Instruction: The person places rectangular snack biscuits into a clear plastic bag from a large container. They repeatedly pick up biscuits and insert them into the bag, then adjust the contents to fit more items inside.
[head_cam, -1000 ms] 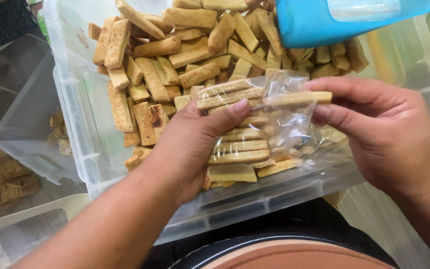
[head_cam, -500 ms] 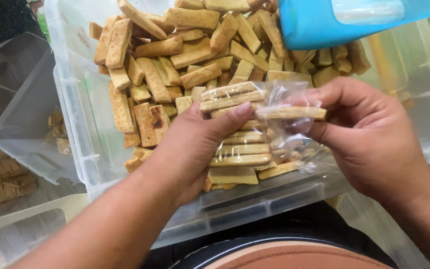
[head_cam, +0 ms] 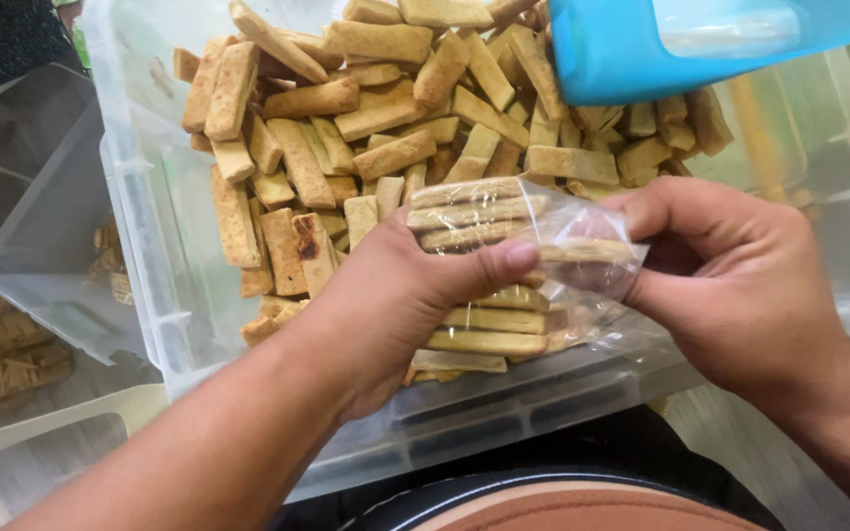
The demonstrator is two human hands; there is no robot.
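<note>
Two hands (head_cam: 563, 295), perhaps seven bagged biscuits (head_cam: 489, 211)

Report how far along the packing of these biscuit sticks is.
Done: a clear plastic bag already holds a stack of flat tan biscuit sticks. In hand: the left hand grips the bag's side while the right hand pushes one more stick in at the open top. Left: the bag is unsealed, and the clear plastic bin holds a large pile of loose sticks.

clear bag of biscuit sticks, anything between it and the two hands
Nothing visible. The left hand grips the stacked side of the clear bag, and the right hand pinches its open end with a biscuit stick going in.
</note>
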